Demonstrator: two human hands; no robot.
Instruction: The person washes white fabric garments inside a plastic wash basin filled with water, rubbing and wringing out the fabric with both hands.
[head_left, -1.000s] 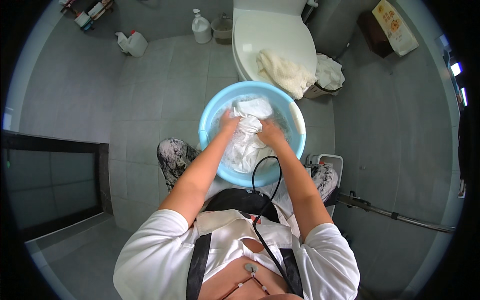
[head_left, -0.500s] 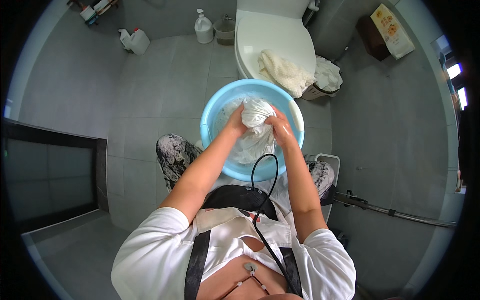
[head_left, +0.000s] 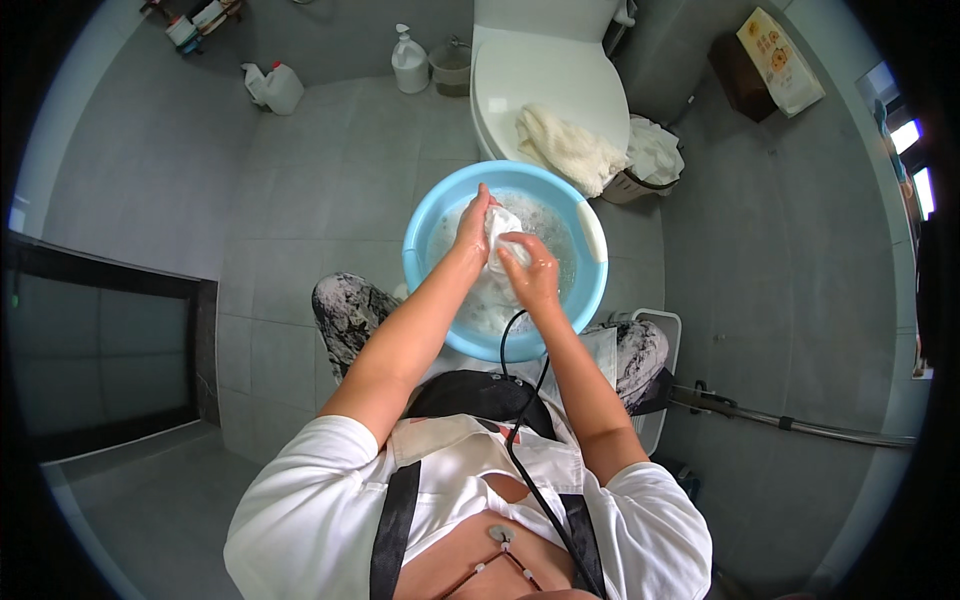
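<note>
A light blue basin [head_left: 422,215] of sudsy water [head_left: 548,222] sits on the floor in front of me. Above the water a wet white cloth [head_left: 502,225] is bunched between my two hands, its lower part trailing into the suds. My left hand [head_left: 474,226] grips it from the left, thumb side up. On the other side my right hand [head_left: 533,274] curls its fingers round the bunch. Foam clings to the fingers of the right hand. What kind of garment the cloth is cannot be made out.
Behind the basin stands a white toilet [head_left: 545,80] with a cream towel [head_left: 568,148] over its front. A waste bin [head_left: 632,187] is beside it. A pump bottle [head_left: 410,62] and a white jug [head_left: 280,90] stand at the back wall. A black cord [head_left: 512,425] hangs before me.
The cloth bunch has become smaller and sits lower between my hands. My right hand has shifted left and toward me, and more of the sudsy water shows on the right.
</note>
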